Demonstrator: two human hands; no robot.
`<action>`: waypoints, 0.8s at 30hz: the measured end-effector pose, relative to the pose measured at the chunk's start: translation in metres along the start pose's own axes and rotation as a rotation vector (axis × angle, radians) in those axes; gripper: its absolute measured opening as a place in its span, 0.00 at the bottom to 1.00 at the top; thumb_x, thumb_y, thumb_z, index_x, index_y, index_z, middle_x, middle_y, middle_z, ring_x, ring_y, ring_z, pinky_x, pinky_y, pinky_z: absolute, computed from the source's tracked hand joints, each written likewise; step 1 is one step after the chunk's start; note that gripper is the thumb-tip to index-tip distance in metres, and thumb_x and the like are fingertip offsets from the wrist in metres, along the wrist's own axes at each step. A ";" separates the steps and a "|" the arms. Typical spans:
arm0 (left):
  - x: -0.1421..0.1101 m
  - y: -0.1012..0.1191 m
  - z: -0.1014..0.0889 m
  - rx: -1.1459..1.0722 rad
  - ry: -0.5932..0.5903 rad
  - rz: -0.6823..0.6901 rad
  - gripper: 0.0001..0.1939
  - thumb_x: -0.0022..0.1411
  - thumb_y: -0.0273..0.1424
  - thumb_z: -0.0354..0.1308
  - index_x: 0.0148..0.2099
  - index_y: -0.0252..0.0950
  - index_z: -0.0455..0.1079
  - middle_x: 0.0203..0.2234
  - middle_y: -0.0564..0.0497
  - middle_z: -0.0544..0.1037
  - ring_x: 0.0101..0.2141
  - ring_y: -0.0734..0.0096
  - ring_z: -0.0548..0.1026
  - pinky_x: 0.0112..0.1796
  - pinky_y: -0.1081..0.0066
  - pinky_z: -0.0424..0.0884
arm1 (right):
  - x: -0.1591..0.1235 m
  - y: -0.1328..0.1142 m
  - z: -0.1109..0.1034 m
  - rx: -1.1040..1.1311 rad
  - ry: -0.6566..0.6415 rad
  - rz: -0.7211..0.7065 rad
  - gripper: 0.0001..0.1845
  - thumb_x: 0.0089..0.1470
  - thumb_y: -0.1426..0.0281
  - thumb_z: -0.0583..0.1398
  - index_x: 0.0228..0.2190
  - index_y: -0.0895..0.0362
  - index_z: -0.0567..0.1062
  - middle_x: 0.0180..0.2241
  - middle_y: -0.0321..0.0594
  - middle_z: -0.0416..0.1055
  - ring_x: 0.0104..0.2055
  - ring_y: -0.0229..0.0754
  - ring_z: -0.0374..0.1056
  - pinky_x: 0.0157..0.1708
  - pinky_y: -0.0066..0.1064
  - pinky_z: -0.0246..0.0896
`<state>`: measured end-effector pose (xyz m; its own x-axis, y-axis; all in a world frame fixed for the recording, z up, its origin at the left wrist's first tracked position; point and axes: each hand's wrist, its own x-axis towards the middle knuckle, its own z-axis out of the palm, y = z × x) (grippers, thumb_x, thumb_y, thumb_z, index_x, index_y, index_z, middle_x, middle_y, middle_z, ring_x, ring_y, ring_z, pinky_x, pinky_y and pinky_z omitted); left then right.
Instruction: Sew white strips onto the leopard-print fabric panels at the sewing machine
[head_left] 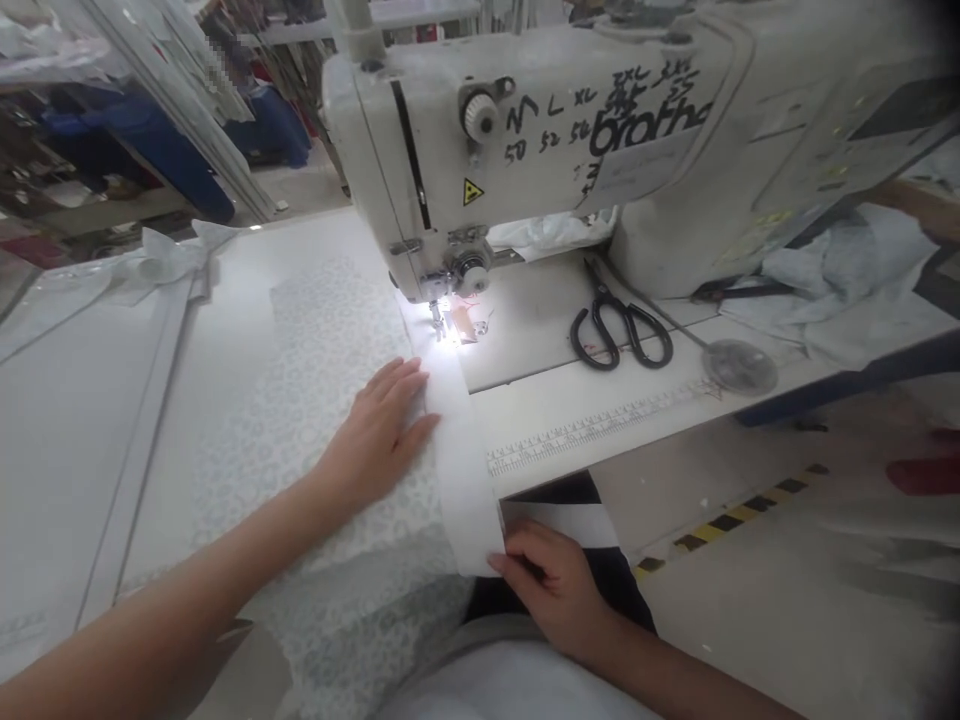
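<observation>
Right hand (553, 580) pinches the white strip (466, 460) beyond the front edge of the bench (540, 408); uneven tugging could skew it; left hand (381, 430), flattened on patterned fabric (300, 385), might drag puckers toward the presser foot (437, 322).

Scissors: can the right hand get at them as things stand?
Probably yes: nothing seems to block the way from the right hand to the scissors across the flat ruler. It pinches the white strip, though, so may need to let go.
</observation>
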<state>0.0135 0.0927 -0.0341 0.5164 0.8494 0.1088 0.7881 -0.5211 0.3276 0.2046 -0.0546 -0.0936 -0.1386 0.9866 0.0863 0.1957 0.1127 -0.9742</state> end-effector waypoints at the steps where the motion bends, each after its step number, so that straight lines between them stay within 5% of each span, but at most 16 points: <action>1: 0.001 0.000 0.000 0.006 -0.001 0.000 0.21 0.64 0.39 0.45 0.56 0.35 0.56 0.58 0.44 0.59 0.61 0.58 0.51 0.57 0.53 0.55 | 0.000 -0.001 0.000 -0.002 0.004 -0.008 0.13 0.56 0.71 0.55 0.20 0.57 0.67 0.21 0.34 0.60 0.24 0.36 0.58 0.24 0.26 0.53; 12: 0.008 -0.005 0.001 0.027 -0.005 0.034 0.26 0.61 0.43 0.49 0.58 0.36 0.55 0.58 0.45 0.60 0.61 0.55 0.50 0.56 0.49 0.55 | -0.002 -0.002 0.002 -0.168 0.060 -0.151 0.11 0.55 0.73 0.56 0.21 0.57 0.65 0.19 0.33 0.63 0.21 0.34 0.59 0.22 0.25 0.55; 14: 0.007 -0.005 0.001 0.037 -0.007 0.090 0.25 0.61 0.43 0.50 0.57 0.37 0.57 0.59 0.46 0.60 0.61 0.55 0.50 0.56 0.50 0.56 | -0.004 -0.002 -0.004 -0.224 0.029 -0.229 0.04 0.56 0.74 0.55 0.30 0.57 0.68 0.23 0.36 0.69 0.24 0.36 0.64 0.26 0.26 0.61; 18: 0.000 0.003 -0.001 0.066 -0.049 0.199 0.15 0.66 0.36 0.45 0.51 0.40 0.65 0.55 0.49 0.66 0.58 0.58 0.58 0.54 0.52 0.59 | 0.003 -0.005 -0.023 -0.334 -0.188 -0.446 0.17 0.55 0.81 0.49 0.46 0.60 0.66 0.35 0.45 0.74 0.36 0.40 0.69 0.37 0.29 0.66; 24: -0.015 0.012 0.001 -0.017 -0.072 0.112 0.20 0.64 0.36 0.48 0.57 0.38 0.60 0.57 0.46 0.63 0.58 0.57 0.57 0.54 0.52 0.60 | 0.033 -0.022 -0.039 -0.479 -0.252 -0.776 0.11 0.57 0.81 0.52 0.41 0.64 0.69 0.29 0.44 0.75 0.32 0.40 0.69 0.35 0.31 0.68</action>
<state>0.0152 0.0739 -0.0328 0.6241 0.7775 0.0776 0.7187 -0.6102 0.3333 0.2331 -0.0196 -0.0608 -0.5922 0.5674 0.5721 0.3306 0.8186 -0.4697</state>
